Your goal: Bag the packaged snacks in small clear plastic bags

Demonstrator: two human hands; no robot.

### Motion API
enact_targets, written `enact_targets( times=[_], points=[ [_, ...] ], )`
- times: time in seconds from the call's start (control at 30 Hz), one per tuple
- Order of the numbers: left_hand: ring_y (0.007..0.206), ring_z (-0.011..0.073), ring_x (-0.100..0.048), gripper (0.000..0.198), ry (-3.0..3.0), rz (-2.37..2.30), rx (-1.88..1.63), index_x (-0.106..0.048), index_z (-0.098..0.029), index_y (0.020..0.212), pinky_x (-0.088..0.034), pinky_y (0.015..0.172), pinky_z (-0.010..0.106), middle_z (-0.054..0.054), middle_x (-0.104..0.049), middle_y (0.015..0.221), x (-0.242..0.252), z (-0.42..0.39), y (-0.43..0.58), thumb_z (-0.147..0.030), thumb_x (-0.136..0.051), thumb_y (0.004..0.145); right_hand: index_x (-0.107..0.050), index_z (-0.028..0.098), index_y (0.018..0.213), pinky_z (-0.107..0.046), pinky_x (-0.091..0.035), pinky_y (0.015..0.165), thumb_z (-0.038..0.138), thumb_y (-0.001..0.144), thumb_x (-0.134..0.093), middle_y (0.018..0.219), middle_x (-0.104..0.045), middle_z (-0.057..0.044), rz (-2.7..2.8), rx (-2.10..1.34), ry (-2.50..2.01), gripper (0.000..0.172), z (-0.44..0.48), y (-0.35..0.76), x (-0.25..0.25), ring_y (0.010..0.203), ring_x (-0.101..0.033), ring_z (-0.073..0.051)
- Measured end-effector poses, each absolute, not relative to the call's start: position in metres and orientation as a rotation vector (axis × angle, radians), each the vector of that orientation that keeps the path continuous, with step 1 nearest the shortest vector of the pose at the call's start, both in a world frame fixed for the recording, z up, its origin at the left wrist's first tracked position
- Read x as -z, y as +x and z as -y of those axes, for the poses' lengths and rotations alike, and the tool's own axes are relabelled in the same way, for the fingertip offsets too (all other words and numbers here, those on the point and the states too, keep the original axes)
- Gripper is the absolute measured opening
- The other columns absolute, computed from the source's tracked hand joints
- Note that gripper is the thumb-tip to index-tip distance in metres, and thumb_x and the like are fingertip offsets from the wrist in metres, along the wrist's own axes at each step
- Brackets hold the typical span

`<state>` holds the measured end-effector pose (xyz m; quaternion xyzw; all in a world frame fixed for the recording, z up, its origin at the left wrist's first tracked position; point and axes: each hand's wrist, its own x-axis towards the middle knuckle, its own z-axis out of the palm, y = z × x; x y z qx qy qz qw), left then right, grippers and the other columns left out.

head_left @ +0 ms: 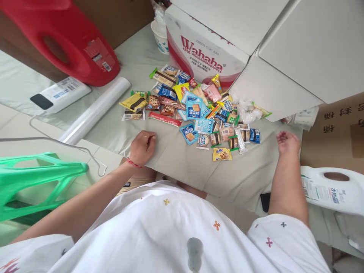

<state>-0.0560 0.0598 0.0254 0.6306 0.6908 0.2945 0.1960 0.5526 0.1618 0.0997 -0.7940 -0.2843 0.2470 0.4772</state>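
My left hand (143, 146) rests on the table's front edge in a loose fist, with nothing seen in it. My right hand (288, 142) lies at the table's right side, its fingers curled inward and nothing visible in them. Between and beyond both hands spreads a pile of small wrapped snacks. Nearest my left hand is a long red packet (165, 119). Light-blue biscuit packets (193, 110) lie on top in the middle. A yellow cookie packet (222, 154) is closest to me, and a dark-blue packet (255, 135) sits on the side toward my right hand.
A Wahaha carton (204, 57) and white boxes (309, 41) stand behind the snacks. At left are a red jug (85, 49), a white device (61, 94) and a clear plastic roll (95, 110). A green stool (42, 182) is below. A white jug (332, 189) lies right.
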Motion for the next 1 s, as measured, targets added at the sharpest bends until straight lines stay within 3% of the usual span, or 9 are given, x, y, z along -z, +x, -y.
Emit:
enact_targets(
  times=[0.17,0.27,0.37,0.5,0.67,0.9,1.0],
  points=[
    [0.084,0.0214,-0.066,0.039,1.655,-1.899,-1.013,-0.059,-0.017,0.126,-0.054,0.089,0.038,0.007,-0.069,0.094,-0.012,-0.059,-0.06,-0.03,-0.042,0.094,-0.061,0.018,0.087,-0.019,-0.034,0.043,0.046,0.075,-0.077,0.065,-0.056,0.006,0.645,-0.682,-1.843,0.035,-0.082,0.485,-0.058,0.049,-0.04,-0.006],
    [0.081,0.0196,-0.063,0.034,1.694,-1.871,-1.089,-0.063,-0.019,0.113,-0.054,0.082,0.036,0.008,-0.065,0.099,-0.007,-0.058,-0.063,-0.021,-0.044,0.086,-0.067,0.016,0.089,-0.02,-0.025,0.042,0.048,0.067,-0.08,0.058,-0.054,0.007,0.669,-0.732,-1.815,0.04,-0.045,0.455,-0.053,0.045,-0.033,-0.005],
    [0.086,0.0196,-0.062,0.018,1.717,-1.81,-1.056,-0.06,-0.023,0.087,-0.053,0.08,0.034,0.008,-0.062,0.105,-0.009,-0.057,-0.065,-0.018,-0.045,0.079,-0.07,0.017,0.09,-0.021,-0.025,0.043,0.047,0.065,-0.079,0.057,-0.055,0.007,0.714,-0.758,-1.826,0.04,-0.026,0.434,-0.058,0.046,-0.034,-0.006],
    [0.09,0.0203,-0.062,0.011,1.734,-1.757,-0.993,-0.052,-0.025,0.072,-0.053,0.087,0.035,0.007,-0.063,0.102,-0.015,-0.057,-0.066,-0.016,-0.044,0.075,-0.071,0.017,0.09,-0.021,-0.026,0.044,0.044,0.064,-0.078,0.057,-0.054,0.007,0.741,-0.765,-1.846,0.038,-0.023,0.418,-0.066,0.048,-0.034,-0.007],
    [0.089,0.021,-0.062,0.012,1.71,-1.716,-0.952,-0.049,-0.024,0.064,-0.053,0.086,0.036,0.007,-0.065,0.099,-0.019,-0.058,-0.065,-0.015,-0.047,0.072,-0.07,0.017,0.092,-0.021,-0.028,0.044,0.045,0.065,-0.077,0.06,-0.053,0.007,0.724,-0.72,-1.86,0.039,-0.022,0.41,-0.067,0.05,-0.036,-0.007],
    [0.101,0.0238,-0.065,0.014,1.749,-1.654,-1.121,-0.059,-0.022,0.067,-0.054,0.094,0.04,0.01,-0.066,0.106,-0.024,-0.045,-0.089,-0.017,-0.048,0.074,-0.071,0.017,0.089,-0.02,-0.038,0.048,0.04,0.061,-0.076,0.068,-0.061,0.004,0.698,-0.621,-1.941,0.037,0.007,0.401,-0.058,0.054,-0.046,-0.008],
    [0.095,0.0238,-0.066,0.014,1.739,-1.717,-1.056,-0.059,-0.023,0.066,-0.054,0.093,0.041,0.009,-0.068,0.096,-0.025,-0.041,-0.109,-0.016,-0.049,0.073,-0.071,0.016,0.087,-0.021,-0.037,0.046,0.037,0.064,-0.074,0.065,-0.062,0.004,0.716,-0.562,-2.006,0.032,0.011,0.403,-0.058,0.053,-0.045,-0.009]
  ],
)
